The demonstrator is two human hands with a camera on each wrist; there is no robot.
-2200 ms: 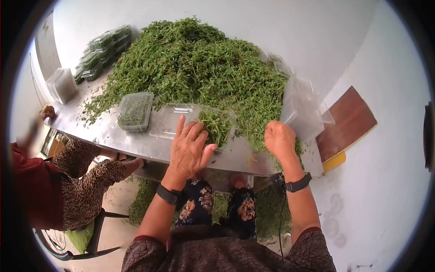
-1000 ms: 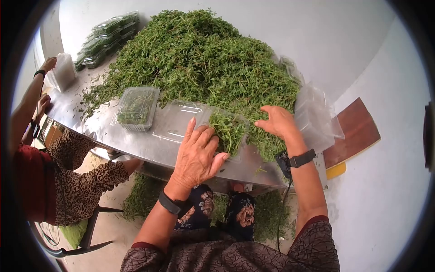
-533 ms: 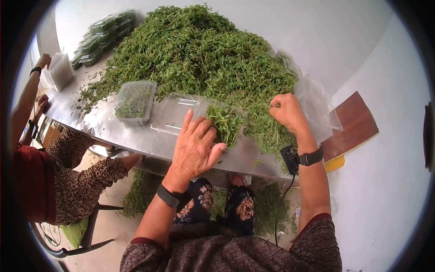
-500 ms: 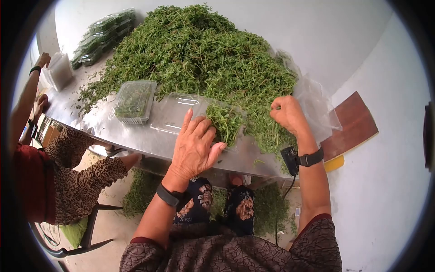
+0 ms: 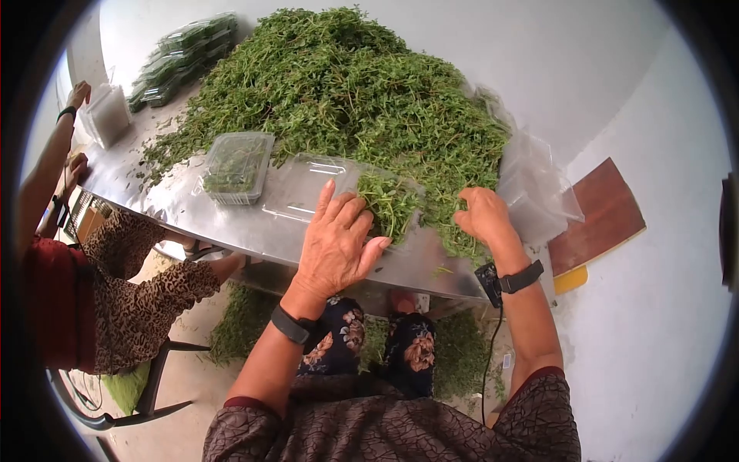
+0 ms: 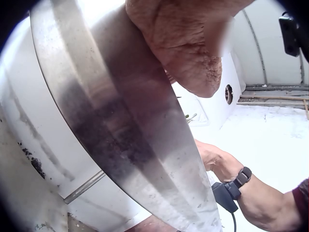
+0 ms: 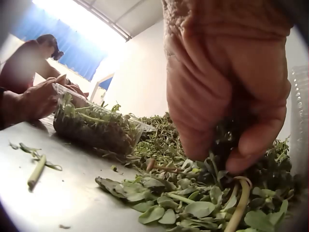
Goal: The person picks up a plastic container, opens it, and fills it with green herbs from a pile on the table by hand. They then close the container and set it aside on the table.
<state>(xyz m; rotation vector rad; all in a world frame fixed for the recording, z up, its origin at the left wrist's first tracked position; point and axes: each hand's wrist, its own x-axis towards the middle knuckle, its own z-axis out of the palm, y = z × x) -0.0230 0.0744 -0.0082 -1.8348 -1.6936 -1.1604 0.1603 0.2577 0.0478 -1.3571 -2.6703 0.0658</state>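
While left hand (image 5: 335, 242) steadies clamshell (image 5: 369, 204), herb pile (image 5: 346, 92) beyond, seemingly crowding right hand (image 5: 483, 215).

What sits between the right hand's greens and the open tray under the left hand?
Nothing visible. The right hand pinches a bunch of greens at the pile's edge. Only bare metal table with loose sprigs separates it from the open tray, which the left hand steadies at its near side.
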